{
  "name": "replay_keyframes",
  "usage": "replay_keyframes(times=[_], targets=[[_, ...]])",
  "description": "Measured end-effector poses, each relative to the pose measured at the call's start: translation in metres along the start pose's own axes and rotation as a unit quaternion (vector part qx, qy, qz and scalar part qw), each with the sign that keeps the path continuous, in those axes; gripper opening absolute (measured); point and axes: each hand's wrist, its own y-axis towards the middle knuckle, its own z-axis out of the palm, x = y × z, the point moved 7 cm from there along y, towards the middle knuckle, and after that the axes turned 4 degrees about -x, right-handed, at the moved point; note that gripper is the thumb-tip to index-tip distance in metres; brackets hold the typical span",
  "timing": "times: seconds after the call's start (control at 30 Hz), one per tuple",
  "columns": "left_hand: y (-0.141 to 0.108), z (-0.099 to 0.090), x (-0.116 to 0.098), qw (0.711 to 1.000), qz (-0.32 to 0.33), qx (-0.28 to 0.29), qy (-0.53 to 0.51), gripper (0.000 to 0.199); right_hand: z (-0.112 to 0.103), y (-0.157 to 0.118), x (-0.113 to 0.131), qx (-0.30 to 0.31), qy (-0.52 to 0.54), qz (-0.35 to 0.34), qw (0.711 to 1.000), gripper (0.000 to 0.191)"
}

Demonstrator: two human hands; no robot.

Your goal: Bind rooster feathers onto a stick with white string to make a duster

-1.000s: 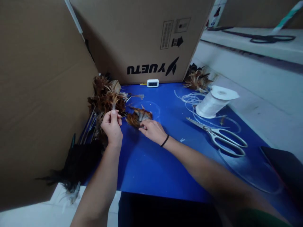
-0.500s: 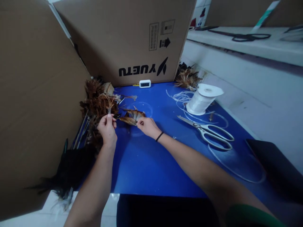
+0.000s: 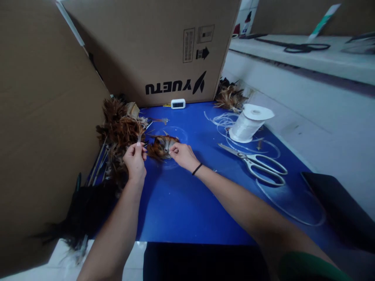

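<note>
My left hand [image 3: 135, 160] is closed in a pinch on a small brown feather [image 3: 140, 135], its tip pointing up and away. To its right, my right hand [image 3: 184, 156], with a black band on the wrist, pinches the right side of a bunch of brown and grey feathers [image 3: 159, 147] just over the blue table [image 3: 187, 210]. The spot where thumb and finger meet on the bunch is partly hidden. Close behind my left hand lies a large heap of brown feathers [image 3: 117, 128].
A white ribbon spool [image 3: 249, 124] and open-bladed scissors [image 3: 254, 164] lie to the right, with clear strands around them. A white digital timer [image 3: 178, 104] sits before a cardboard box [image 3: 140, 43]. Black feathers [image 3: 88, 207] hang at the left edge; a dark flat object [image 3: 336, 207] lies right.
The feather bunch at my right hand has spread and tilted, its left end now fanned out lower. My left hand has moved slightly right, still pinching the small feather.
</note>
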Motion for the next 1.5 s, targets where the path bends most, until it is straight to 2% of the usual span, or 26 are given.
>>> replay_keyframes(times=[0.07, 0.13, 0.27, 0.33, 0.5, 0.6, 0.73, 0.87, 0.97, 1.07, 1.17, 1.23, 1.37, 1.5], targets=[[0.000, 0.000, -0.001, 1.000, -0.001, -0.002, -0.004, 0.020, 0.002, -0.009, 0.022, -0.011, -0.073, -0.081, 0.994, 0.009], [0.000, 0.000, -0.001, 1.000, 0.000, -0.001, -0.006, 0.021, 0.015, -0.017, 0.037, 0.022, -0.132, -0.119, 0.984, 0.011], [-0.001, 0.001, -0.001, 1.000, -0.003, 0.003, -0.006, 0.021, 0.046, -0.023, 0.048, 0.070, -0.254, -0.110, 0.958, 0.029], [-0.001, 0.001, -0.001, 1.000, -0.001, 0.004, -0.010, 0.021, 0.054, -0.021, 0.047, 0.084, -0.287, -0.101, 0.949, 0.025], [-0.002, 0.002, -0.002, 1.000, -0.002, 0.004, -0.021, 0.020, 0.054, -0.014, 0.036, 0.130, -0.273, -0.089, 0.949, 0.018], [-0.003, 0.003, -0.001, 1.000, -0.004, 0.006, -0.026, 0.020, 0.047, -0.013, 0.031, 0.125, -0.248, -0.084, 0.957, 0.016], [-0.003, 0.003, -0.001, 1.000, -0.007, 0.012, -0.026, 0.020, 0.049, -0.015, 0.039, 0.095, -0.280, -0.096, 0.950, 0.027], [-0.003, 0.003, -0.003, 1.000, -0.005, 0.007, -0.030, 0.020, 0.058, -0.019, 0.046, 0.121, -0.293, -0.118, 0.941, 0.021], [-0.004, 0.004, -0.004, 0.999, -0.010, 0.008, -0.033, 0.019, 0.051, -0.018, 0.041, 0.154, -0.186, -0.104, 0.965, 0.013], [-0.006, 0.006, -0.003, 0.999, -0.017, 0.021, -0.031, 0.019, 0.032, -0.020, 0.028, 0.189, 0.019, -0.027, 0.982, 0.014], [-0.009, 0.009, -0.001, 0.999, -0.028, 0.036, -0.028, 0.019, 0.011, -0.029, 0.016, 0.211, 0.220, 0.066, 0.950, 0.013], [-0.012, 0.013, 0.001, 0.997, -0.047, 0.049, -0.032, 0.019, -0.004, -0.036, 0.011, 0.202, 0.307, 0.098, 0.925, 0.013], [-0.028, 0.026, 0.006, 0.989, -0.106, 0.097, -0.046, 0.019, -0.027, -0.048, -0.002, 0.156, 0.373, 0.125, 0.906, 0.021], [-0.057, 0.045, 0.016, 0.968, -0.181, 0.170, -0.043, 0.021, -0.044, -0.057, -0.018, 0.103, 0.398, 0.140, 0.901, 0.025]])
